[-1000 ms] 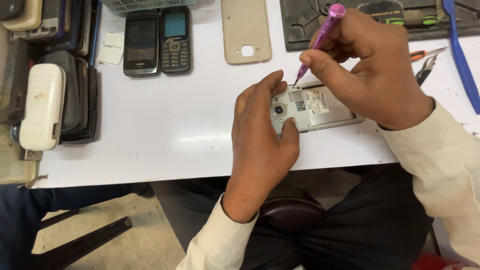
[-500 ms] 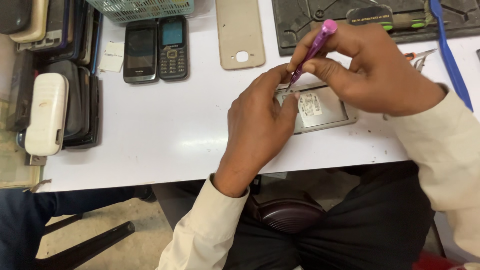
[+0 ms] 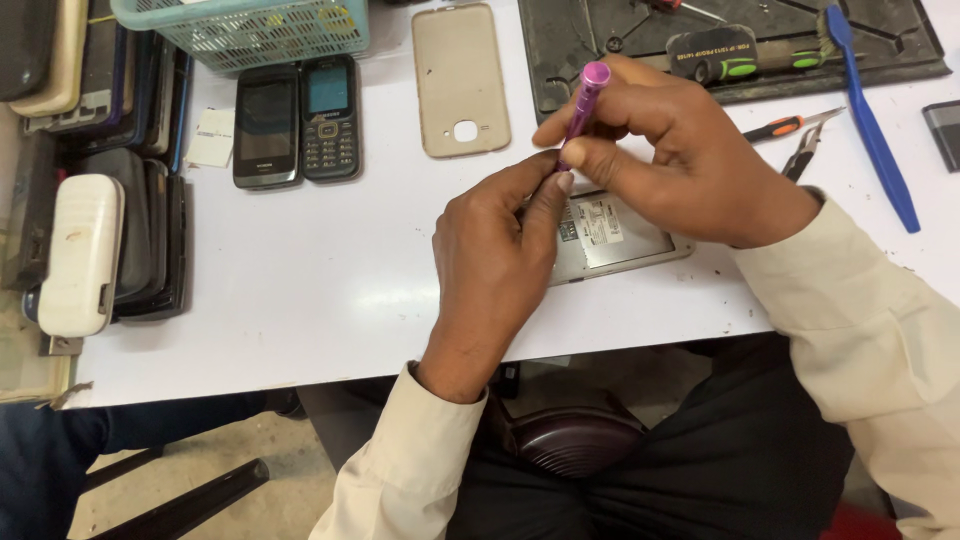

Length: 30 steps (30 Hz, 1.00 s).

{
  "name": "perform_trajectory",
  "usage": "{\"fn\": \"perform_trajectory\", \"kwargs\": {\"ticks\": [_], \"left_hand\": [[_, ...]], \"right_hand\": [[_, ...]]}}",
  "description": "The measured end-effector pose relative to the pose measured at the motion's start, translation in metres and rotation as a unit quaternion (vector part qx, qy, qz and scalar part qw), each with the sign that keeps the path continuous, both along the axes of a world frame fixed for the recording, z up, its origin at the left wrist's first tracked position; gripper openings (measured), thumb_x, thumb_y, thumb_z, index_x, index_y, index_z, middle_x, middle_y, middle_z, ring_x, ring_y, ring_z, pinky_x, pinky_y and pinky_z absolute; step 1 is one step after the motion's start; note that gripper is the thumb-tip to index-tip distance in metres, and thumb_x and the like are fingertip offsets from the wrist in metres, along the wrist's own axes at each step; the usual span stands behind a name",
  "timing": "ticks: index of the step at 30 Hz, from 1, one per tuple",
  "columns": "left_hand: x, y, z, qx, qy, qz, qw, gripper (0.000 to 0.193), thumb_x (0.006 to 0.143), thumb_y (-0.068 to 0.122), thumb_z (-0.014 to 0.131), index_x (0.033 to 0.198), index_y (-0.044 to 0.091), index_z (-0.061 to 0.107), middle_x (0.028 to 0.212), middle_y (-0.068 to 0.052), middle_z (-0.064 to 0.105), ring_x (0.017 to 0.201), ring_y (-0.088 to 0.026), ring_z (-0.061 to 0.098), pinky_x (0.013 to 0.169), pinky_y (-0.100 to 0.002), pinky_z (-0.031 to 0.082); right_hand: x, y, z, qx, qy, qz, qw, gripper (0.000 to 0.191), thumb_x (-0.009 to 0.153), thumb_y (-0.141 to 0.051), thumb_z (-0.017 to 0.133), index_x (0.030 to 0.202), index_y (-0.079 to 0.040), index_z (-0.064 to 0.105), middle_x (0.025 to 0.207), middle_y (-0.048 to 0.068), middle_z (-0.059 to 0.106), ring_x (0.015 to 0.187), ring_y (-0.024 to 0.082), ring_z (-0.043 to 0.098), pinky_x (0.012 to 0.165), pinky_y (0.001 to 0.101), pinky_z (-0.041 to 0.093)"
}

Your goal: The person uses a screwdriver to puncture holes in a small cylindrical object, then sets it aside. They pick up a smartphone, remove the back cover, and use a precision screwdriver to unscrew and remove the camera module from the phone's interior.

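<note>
- The opened phone (image 3: pixel 615 235) lies near the white table's (image 3: pixel 330 300) front edge, showing a pale rectangular label.
- The left hand (image 3: pixel 490 265) presses closed fingers on the phone's left end.
- The right hand (image 3: pixel 690 165) pinches a purple screwdriver (image 3: pixel 583 108) above the phone.
- A beige back cover (image 3: pixel 460 80) lies behind the phone.

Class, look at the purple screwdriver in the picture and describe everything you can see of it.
The purple screwdriver is slim, with a shiny metallic-looking handle and a rounded pink-purple cap. It stands nearly upright, leaning right at the top, pinched by the right hand. Its tip is hidden between the fingers, above the opened phone, which the left hand steadies on the white table.
</note>
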<state>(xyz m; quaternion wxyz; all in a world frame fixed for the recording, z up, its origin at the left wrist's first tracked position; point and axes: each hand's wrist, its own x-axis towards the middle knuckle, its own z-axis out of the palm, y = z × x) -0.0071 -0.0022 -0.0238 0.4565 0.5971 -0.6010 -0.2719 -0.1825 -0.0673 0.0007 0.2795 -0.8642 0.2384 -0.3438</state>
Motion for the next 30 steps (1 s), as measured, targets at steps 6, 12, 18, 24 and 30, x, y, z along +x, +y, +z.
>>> {"fn": "perform_trajectory", "kwargs": {"ticks": [6,12,18,24,30], "left_hand": [[-0.002,-0.002,-0.004,-0.032,-0.025,0.01,0.999,0.023,0.096,0.024,0.068,0.112,0.011,0.079,0.069,-0.007,0.072,0.054,-0.017,0.065,0.054,-0.034,0.049],[-0.002,-0.003,-0.003,-0.046,-0.003,-0.004,0.999,0.029,0.095,0.021,0.066,0.119,0.006,0.073,0.082,-0.008,0.076,0.054,-0.017,0.064,0.052,-0.033,0.048],[-0.004,-0.006,-0.003,-0.053,-0.018,0.013,0.998,0.021,0.096,0.022,0.069,0.106,0.005,0.076,0.071,-0.009,0.071,0.054,-0.017,0.062,0.053,-0.033,0.047],[-0.006,-0.005,-0.004,-0.061,-0.02,0.012,0.998,0.021,0.095,0.019,0.068,0.109,0.005,0.075,0.079,-0.009,0.074,0.057,-0.018,0.065,0.054,-0.034,0.049],[-0.003,-0.004,-0.005,-0.061,-0.014,0.003,0.998,0.025,0.095,0.017,0.066,0.116,0.005,0.073,0.087,-0.01,0.075,0.064,-0.019,0.07,0.059,-0.032,0.052]], "right_hand": [[0.002,-0.005,-0.012,0.043,-0.102,-0.043,0.993,0.024,0.101,-0.016,0.075,0.108,-0.003,0.056,0.096,0.003,0.066,0.084,0.009,0.064,0.078,0.0227,0.056],[0.002,-0.008,-0.009,0.074,-0.093,-0.01,0.993,0.01,0.108,-0.007,0.066,0.113,0.0,0.065,0.105,0.005,0.071,0.093,0.008,0.069,0.085,0.0225,0.059],[0.009,-0.007,-0.003,0.165,-0.125,-0.011,0.978,0.018,0.098,-0.007,0.064,0.116,-0.002,0.062,0.101,0.004,0.072,0.086,0.006,0.066,0.076,0.0209,0.058],[0.013,-0.006,-0.01,0.139,-0.178,0.032,0.974,0.014,0.104,-0.008,0.066,0.113,-0.002,0.058,0.099,0.004,0.067,0.083,0.004,0.064,0.073,0.0187,0.057],[0.01,-0.007,-0.01,0.165,-0.136,0.031,0.976,0.018,0.104,-0.013,0.059,0.115,-0.002,0.067,0.107,0.0,0.063,0.071,0.001,0.058,0.064,0.0171,0.053]]}}
